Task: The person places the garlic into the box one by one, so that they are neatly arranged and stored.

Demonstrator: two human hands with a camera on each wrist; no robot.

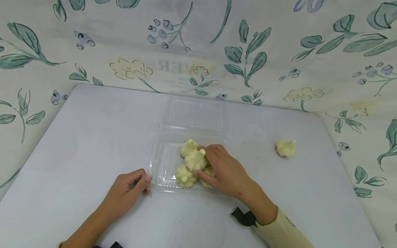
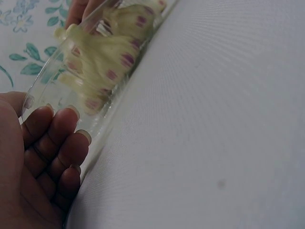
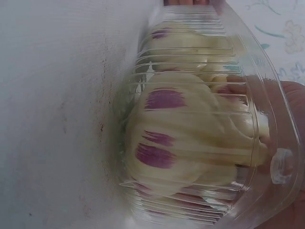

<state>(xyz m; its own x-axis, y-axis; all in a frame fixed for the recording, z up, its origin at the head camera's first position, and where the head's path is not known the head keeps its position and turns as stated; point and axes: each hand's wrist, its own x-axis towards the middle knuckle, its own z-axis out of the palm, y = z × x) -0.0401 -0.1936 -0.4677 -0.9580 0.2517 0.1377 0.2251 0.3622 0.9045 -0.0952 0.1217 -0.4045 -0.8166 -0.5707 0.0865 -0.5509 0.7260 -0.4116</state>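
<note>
Wht table (image 1: 108, 137) w/ floral cloth (image 1: 198, 50) behind & along both sides, printed w/ grn leaves (image 1: 260, 39), bl berries (image 1: 162, 34) & yel flowers (image 1: 131, 69) on off-wht, light soft & fairly even.

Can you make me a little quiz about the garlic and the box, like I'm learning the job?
1. True or false: the lid is shut over the box.
2. Which hand holds the top garlic?
A) left
B) right
3. How many garlics lie outside the box?

Key:
1. False: the lid is open, on the far side.
2. B: the right hand holds it, while the left hand is at the box's edge.
3. One: the lone garlic, to the right.
</note>
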